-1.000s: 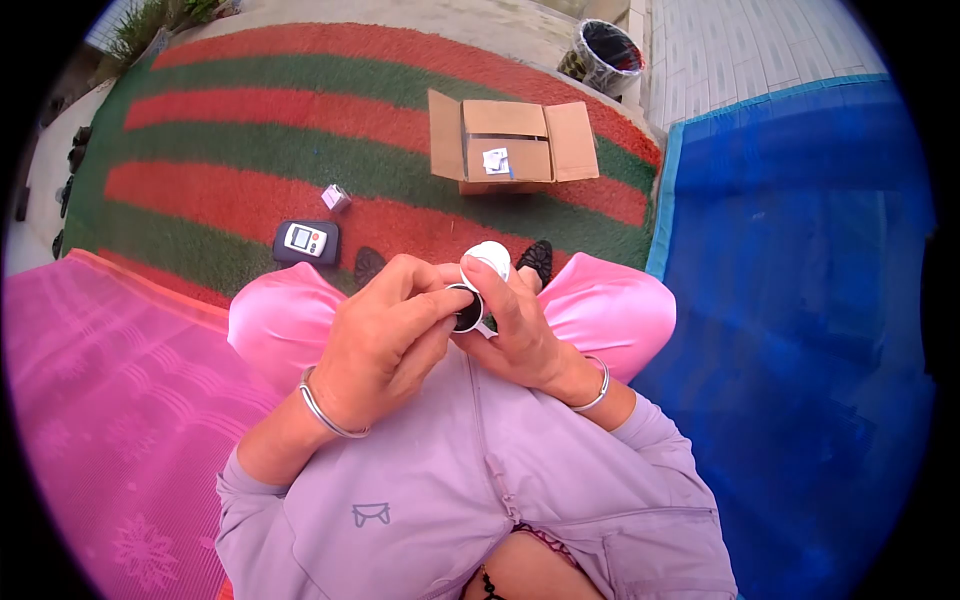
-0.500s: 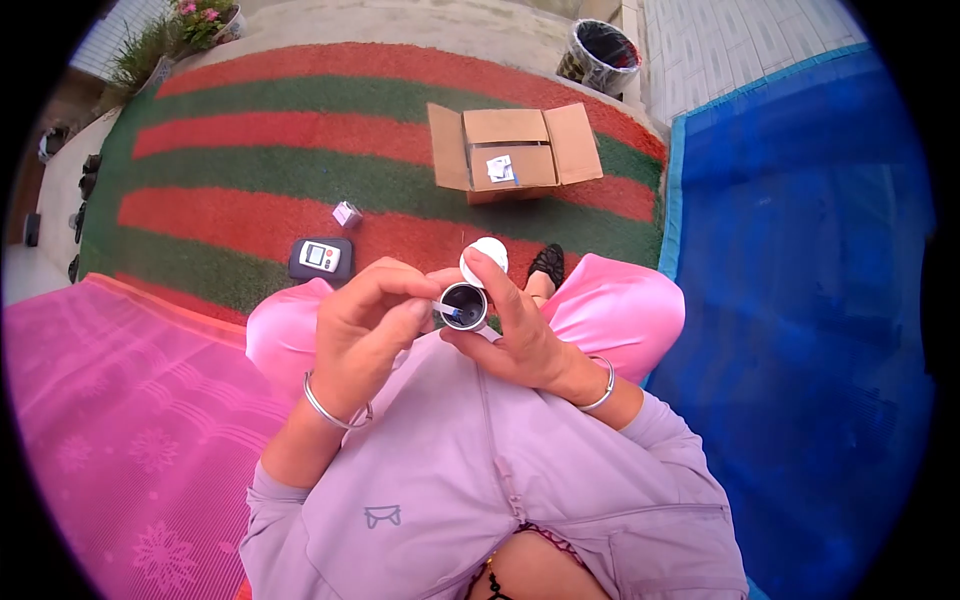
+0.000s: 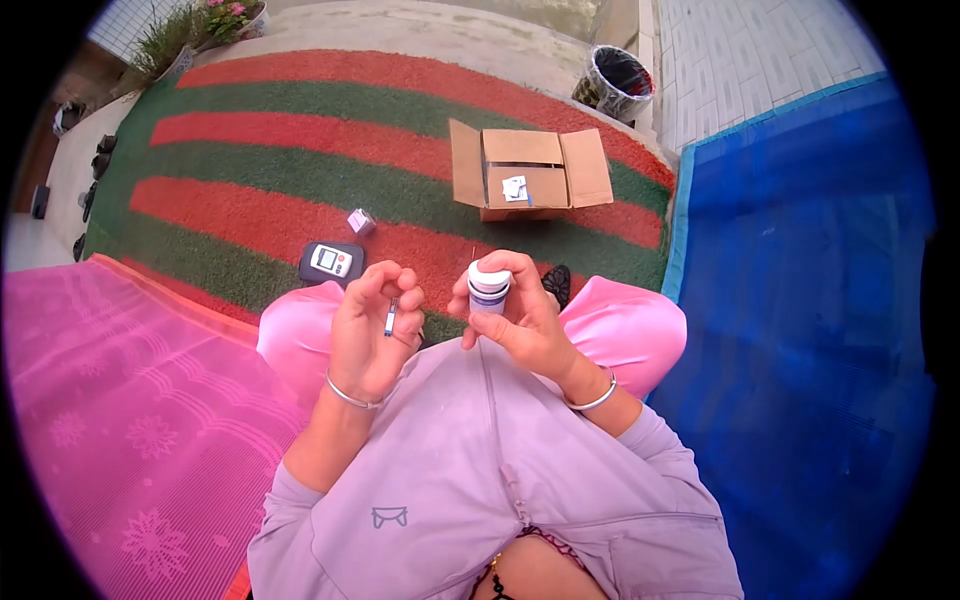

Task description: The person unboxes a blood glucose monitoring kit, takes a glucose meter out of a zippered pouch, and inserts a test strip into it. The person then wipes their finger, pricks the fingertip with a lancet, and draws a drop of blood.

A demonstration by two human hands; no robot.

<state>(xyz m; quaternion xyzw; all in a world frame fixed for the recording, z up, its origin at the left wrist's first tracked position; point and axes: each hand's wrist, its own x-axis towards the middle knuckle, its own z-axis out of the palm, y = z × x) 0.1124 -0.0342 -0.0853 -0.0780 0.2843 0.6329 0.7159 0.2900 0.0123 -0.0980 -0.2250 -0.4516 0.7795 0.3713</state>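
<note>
In my left hand (image 3: 375, 330) a small white-and-blue test strip (image 3: 391, 316) is held by the curled fingers. My right hand (image 3: 525, 315) is wrapped round a small white test strip bottle (image 3: 487, 299) with a bluish label. Its white lid (image 3: 489, 276) lies over the mouth under a finger, with a dark gap beneath the rim. The two hands are apart in front of my lap. A blood glucose meter (image 3: 330, 260) with a small screen rests on a dark case (image 3: 352, 250) beyond my left hand.
A small pale box (image 3: 361, 221) stands on the red-and-green striped carpet (image 3: 270, 190). An open cardboard box (image 3: 525, 150) with white packets (image 3: 515, 188) on it is farther ahead. A lined bin (image 3: 614, 85) stands behind it. A blue mat (image 3: 800, 300) lies at the right.
My left hand has drawn the test strip out of the bottle and moved left. The bottle has been turned more upright, and its lid has swung down over the mouth.
</note>
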